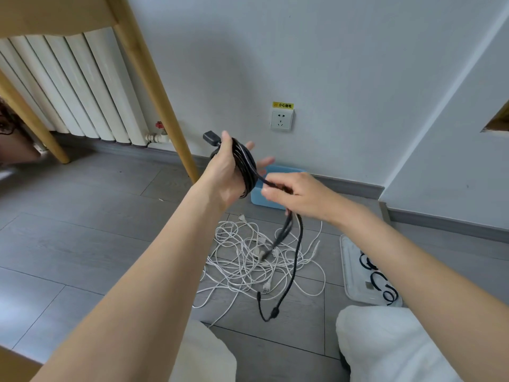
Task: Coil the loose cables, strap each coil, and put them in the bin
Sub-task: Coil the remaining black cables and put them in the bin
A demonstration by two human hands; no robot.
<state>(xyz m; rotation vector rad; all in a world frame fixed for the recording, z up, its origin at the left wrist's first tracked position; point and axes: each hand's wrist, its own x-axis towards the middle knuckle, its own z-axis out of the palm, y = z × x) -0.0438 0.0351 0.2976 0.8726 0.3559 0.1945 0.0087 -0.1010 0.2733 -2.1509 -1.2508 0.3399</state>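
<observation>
The black cable (286,271) is hanging down from the right hand (300,197), and its loose end is lying on the grey floor between the 2 knees in white trousers (385,343). Just behind this end, a tangled heap of white cables (248,260) is lying on the floor. To the right of the heap, a clear tray (349,271) is holding several black straps (377,279), partly hidden by the right forearm. Higher up, the right hand is pinching the black cable with curled fingers. The left hand (225,172) is holding the finished loops, which are going around its palm; its fingers are staying rather straight, and the black plug (211,137) is sticking out above the thumb. The hands are covering part of the blue bin (264,197), which is standing by the wall. Farther back, a wall socket (281,119), a wooden table leg (154,86) and a white radiator (77,86) are showing.
</observation>
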